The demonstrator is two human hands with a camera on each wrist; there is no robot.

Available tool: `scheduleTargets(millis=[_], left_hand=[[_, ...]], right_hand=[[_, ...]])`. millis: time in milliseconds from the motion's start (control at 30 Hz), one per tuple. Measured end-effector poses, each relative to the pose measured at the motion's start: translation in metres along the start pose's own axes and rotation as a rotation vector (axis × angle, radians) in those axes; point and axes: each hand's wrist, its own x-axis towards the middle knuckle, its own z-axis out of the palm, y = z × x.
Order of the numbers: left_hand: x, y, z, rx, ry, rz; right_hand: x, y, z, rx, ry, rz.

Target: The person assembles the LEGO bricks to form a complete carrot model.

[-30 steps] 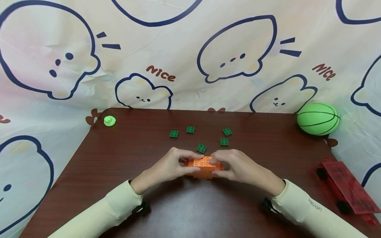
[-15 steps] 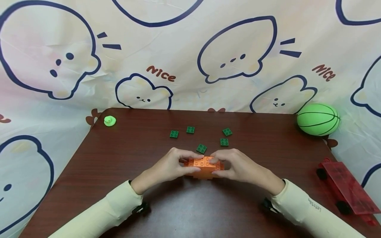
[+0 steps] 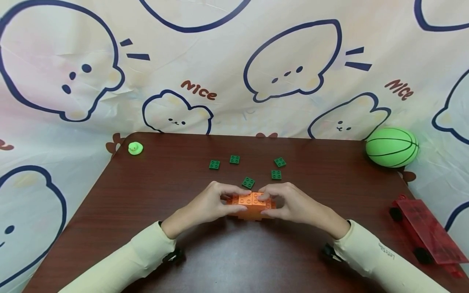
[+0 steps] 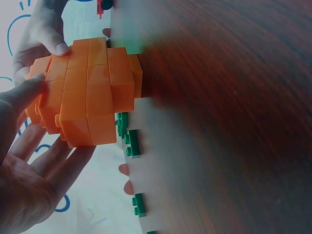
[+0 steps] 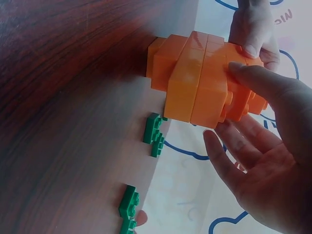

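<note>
An orange block build [image 3: 253,209], made of stacked studded toy bricks and wider in its middle layers, stands on the brown table in front of the person. From its left side my left hand [image 3: 212,203] grips it, thumb on the near face and fingers round the far side. My right hand [image 3: 293,204] holds the opposite end the same way, one finger on the top studs. In the left wrist view the stepped layers of the orange block build [image 4: 83,92] show, narrowing towards the table. Just beyond it lies a green brick [image 3: 248,182].
Several more green bricks lie farther back, among them a green brick [image 3: 214,165] and a green brick [image 3: 280,162]. A green toy duck [image 3: 135,148] sits at the back left. At the right stand a green ball [image 3: 392,147] and a red toy truck [image 3: 428,230].
</note>
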Motion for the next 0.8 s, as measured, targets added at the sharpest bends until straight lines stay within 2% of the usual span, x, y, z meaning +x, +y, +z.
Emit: scheduleTargets(millis=[367,800], left_hand=[[-0.0006,0.0024,-0.0013,0.016,0.001,0.003],[-0.0009,0.0036,-0.0003,0.004,-0.011,0.000]], right_hand=[[0.0050,0.0001,-0.0028,-0.018,-0.021,-0.020],[0.0044,-0.0028,-0.0044,-0.042,-0.054,0.019]])
